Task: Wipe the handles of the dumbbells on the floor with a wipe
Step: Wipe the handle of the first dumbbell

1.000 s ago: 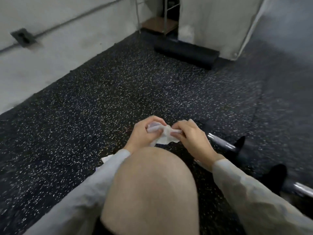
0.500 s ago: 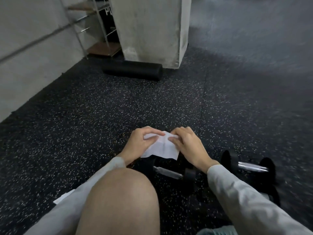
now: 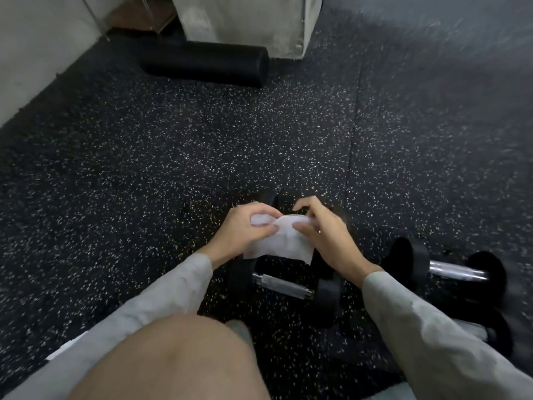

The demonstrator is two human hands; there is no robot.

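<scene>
Head view, centre frame: left hand (image 3: 243, 229) and right hand (image 3: 323, 230) both pinch a white wipe (image 3: 281, 243), held above the speckled black floor (image 3: 202, 145). Directly below the wipe lies a dumbbell (image 3: 284, 284), chrome handle exposed; second dumbbell (image 3: 450, 271) at right, blurred. Bare knee (image 3: 167, 359) fills lower centre. Black foam roller (image 3: 207, 63) upper centre, against a concrete pillar (image 3: 245, 21)
</scene>
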